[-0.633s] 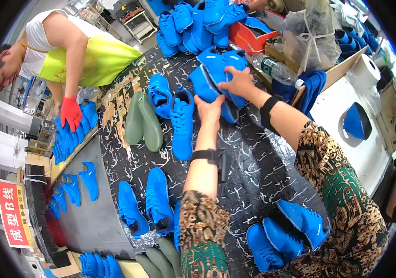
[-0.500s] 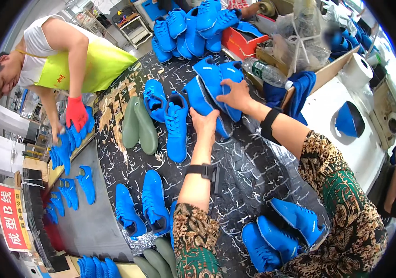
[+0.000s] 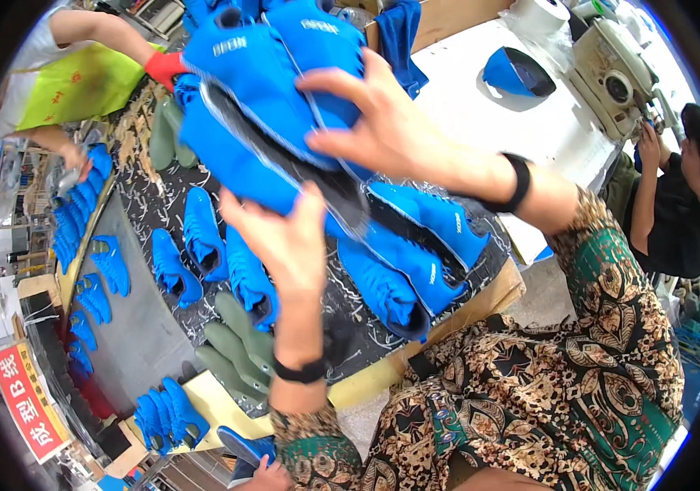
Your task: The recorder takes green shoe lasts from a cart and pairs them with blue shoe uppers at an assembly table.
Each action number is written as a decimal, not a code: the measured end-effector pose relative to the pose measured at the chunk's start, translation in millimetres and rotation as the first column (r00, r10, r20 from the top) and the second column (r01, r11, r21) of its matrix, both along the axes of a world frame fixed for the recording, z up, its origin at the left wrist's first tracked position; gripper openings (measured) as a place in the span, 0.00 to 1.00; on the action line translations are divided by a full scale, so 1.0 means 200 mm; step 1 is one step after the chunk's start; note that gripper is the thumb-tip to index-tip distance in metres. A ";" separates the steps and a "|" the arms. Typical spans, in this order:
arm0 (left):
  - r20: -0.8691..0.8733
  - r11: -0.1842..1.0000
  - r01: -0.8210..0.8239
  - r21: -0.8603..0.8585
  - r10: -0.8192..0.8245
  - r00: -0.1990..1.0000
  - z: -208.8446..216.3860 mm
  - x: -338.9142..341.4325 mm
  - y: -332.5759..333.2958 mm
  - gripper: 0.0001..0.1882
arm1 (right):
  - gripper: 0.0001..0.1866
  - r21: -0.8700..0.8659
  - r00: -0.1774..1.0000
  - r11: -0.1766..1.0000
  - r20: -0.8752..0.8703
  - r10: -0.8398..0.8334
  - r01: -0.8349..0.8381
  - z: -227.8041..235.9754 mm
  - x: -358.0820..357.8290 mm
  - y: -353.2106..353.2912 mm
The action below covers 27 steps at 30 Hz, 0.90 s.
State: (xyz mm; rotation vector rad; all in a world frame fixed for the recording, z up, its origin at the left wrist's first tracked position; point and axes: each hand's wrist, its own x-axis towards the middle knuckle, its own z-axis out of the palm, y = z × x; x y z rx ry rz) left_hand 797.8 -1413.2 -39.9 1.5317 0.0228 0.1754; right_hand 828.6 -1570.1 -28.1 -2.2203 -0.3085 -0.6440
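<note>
A bundle of blue shoe uppers [image 3: 243, 106] is up close, raised above the dark worktable, with dark openings along the edges. My left hand [image 3: 280, 241] grips its lower edge, thumb and fingers apart around the fabric. From the right, my right hand [image 3: 374, 123] grasps the bundle, its fingers spread over the uppers. Just beyond my hands on the table lie more blue uppers [image 3: 407, 274], nested together. Left of my left wrist, several laced blue shoes [image 3: 203, 233] rest on the table.
Green shoe lasts [image 3: 235, 352] lie at the near left. At the far left a co-worker's red glove [image 3: 163, 69] reaches over the table. A white table [image 3: 481, 106] with a blue upper stands right; beyond it sits another person [image 3: 677, 196]. Another person's hand [image 3: 266, 475] shows at the lower edge.
My hands have lifted the blue uppers off the table, closer to me. The view has shifted, showing a seated person at right. The co-worker's red glove has moved onto the table.
</note>
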 end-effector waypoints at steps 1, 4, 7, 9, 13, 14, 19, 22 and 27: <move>0.036 1.000 0.018 -0.016 -0.017 0.999 -0.05 -0.17 0.00 0.41 | 0.30 -0.034 0.996 0.996 -0.020 0.082 -0.082 0.01 -0.15 -0.04; -0.124 0.999 0.012 -0.050 -0.018 0.992 -0.04 -0.70 0.00 0.38 | 0.31 -0.009 0.979 0.990 -0.147 0.141 -0.144 0.09 -0.63 -0.08; -0.142 0.999 0.045 -0.023 -0.048 0.989 -0.21 -1.00 0.04 0.38 | 0.31 0.078 0.917 0.987 -0.367 0.158 -0.139 -0.11 -0.96 -0.05; -0.330 0.987 0.139 -0.078 -0.157 0.931 -0.39 -1.06 0.03 0.36 | 0.28 0.057 0.861 0.993 -0.495 0.121 -0.107 -0.31 -1.07 -0.09; -0.327 0.969 0.239 -0.058 -0.244 0.913 -0.39 -0.91 -0.01 0.31 | 0.33 -0.068 0.889 0.997 -0.458 -0.009 -0.025 -0.35 -1.13 -0.20; -0.325 0.952 0.294 0.084 -0.252 0.911 -0.35 -0.82 0.03 0.28 | 0.38 -0.070 0.875 0.996 -0.483 0.009 -0.049 -0.33 -1.06 -0.24; -0.314 0.935 0.041 0.351 0.076 0.946 -0.65 -0.72 0.29 0.34 | 0.51 -0.093 0.854 0.992 -0.506 -0.123 0.088 -0.24 -0.89 -0.36; -0.492 0.996 -0.066 0.058 0.086 0.866 -0.88 -0.79 0.37 0.35 | 0.55 -0.101 0.617 0.991 -0.776 -0.135 0.090 -0.41 -0.78 -0.48; -0.678 0.846 -0.259 -0.465 -0.152 0.719 -0.90 -0.56 0.31 0.33 | 0.62 0.615 0.327 0.788 -0.740 0.587 -0.022 -0.66 -0.64 -0.34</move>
